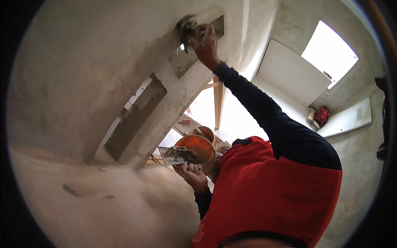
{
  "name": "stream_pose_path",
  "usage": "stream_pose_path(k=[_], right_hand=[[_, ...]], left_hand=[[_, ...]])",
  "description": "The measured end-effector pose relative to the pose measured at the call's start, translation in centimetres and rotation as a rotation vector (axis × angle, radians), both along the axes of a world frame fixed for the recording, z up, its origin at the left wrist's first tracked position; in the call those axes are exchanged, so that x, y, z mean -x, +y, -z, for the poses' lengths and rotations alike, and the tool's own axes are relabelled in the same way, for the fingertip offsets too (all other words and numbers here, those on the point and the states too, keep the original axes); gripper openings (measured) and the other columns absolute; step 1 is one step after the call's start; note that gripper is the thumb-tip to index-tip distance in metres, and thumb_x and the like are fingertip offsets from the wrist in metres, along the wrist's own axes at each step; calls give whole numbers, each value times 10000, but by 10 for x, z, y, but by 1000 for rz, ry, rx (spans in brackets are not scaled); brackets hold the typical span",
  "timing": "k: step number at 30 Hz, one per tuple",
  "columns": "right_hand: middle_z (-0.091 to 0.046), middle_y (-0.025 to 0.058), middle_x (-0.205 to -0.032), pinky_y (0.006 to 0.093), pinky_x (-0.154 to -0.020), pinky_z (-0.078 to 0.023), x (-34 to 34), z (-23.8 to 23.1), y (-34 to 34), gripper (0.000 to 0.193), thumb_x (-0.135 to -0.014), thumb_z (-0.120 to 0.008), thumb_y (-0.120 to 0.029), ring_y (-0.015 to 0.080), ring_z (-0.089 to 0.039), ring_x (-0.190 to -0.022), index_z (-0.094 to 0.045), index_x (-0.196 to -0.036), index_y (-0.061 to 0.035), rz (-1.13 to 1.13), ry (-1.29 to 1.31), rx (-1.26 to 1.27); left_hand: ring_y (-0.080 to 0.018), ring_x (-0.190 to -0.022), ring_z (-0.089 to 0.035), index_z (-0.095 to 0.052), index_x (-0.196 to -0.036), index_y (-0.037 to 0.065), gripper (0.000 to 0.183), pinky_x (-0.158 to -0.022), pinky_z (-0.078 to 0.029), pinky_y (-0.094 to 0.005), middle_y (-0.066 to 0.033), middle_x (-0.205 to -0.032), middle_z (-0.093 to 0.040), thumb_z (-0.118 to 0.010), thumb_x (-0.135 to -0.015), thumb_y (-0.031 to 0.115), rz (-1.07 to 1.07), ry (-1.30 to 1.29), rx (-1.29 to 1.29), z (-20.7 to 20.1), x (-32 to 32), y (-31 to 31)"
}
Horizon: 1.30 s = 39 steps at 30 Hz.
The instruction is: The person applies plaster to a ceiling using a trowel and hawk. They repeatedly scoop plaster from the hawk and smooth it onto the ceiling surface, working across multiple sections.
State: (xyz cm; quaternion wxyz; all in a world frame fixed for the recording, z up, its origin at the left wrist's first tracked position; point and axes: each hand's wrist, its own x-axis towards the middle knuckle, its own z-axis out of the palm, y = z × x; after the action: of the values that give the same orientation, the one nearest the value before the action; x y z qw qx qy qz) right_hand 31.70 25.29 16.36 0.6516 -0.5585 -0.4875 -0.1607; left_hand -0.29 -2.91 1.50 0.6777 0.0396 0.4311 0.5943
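The plastered wall [82, 74] fills the picture from nine o'clock up to twelve, grey and mostly smooth, with a darker, damp-looking patch toward eleven o'clock, just left of where the work is going on. Judging by that, much of the surface is already coated and floated; the recessed openings [136, 118] near the centre show rougher edges, and the strip around the upper recess seems to be what is left. A few dark scuffs lie at seven o'clock on the lower surface.

Just below centre, the left hand [191, 171] is closed around the underside of a flat hawk board [175, 155] loaded with wet grey mortar, fingers curled beneath it and the thumb out of view. Right behind it, touching or nearly so, sits an orange bucket [198, 146]; whether the same hand also bears the bucket I cannot tell.

At twelve o'clock, the right hand [205, 45] reaches up on a dark-sleeved arm, wrapped tightly about the handle of a trowel or float [187, 28], which is pressed against the wall beside the upper recess.

Further right, at two o'clock, a bright window [331, 51] glares, and a red bag [321, 116] rests near three o'clock.
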Motion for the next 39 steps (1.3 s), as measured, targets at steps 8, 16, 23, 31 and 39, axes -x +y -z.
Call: stream_pose_path(k=[8,16,23,31,39], right_hand=[[-584,236,-1060,481,-866,-461,-4,-2,-4,534,-772,-821,-170,412,-586,-984,-480,-1136,19,72,151,54],[-601,193,-1049,463,-851,-464,-10,-36,9,521,-808,-813,-243,365,-590,-975,-516,-1159,0,155,171,-63],[-589,211,-1071,457,-849,-474,29,-10,-6,576,-781,-837,-223,356,-585,-958,-490,-1189,-10,-111,-134,24],[-579,236,-1102,481,-880,-457,30,-13,-10,522,-818,-797,-192,409,-569,-1029,-494,-1188,16,13,88,69],[-573,265,-1126,475,-906,-454,17,-31,-3,503,-827,-774,-185,440,-569,-1049,-505,-1195,30,88,71,-79]], left_hand=[[-82,-509,-148,-340,-839,183,203,-585,-252,-286,63,-622,-164,-498,-966,186,-7,-2,34,-4,-1,1],[-86,-513,-153,-312,-808,182,240,-584,-245,-287,59,-628,-164,-484,-974,198,-1,11,0,-9,-1,-1],[-89,-520,-149,-303,-792,180,268,-591,-245,-296,58,-627,-160,-485,-987,202,-5,-19,13,-10,-3,1],[-87,-515,-153,-272,-744,185,331,-596,-261,-293,57,-611,-163,-487,-995,208,-10,23,21,-16,-2,1],[-85,-512,-151,-313,-779,179,283,-580,-244,-287,55,-612,-159,-508,-978,230,-2,-12,16,-13,-2,0]])
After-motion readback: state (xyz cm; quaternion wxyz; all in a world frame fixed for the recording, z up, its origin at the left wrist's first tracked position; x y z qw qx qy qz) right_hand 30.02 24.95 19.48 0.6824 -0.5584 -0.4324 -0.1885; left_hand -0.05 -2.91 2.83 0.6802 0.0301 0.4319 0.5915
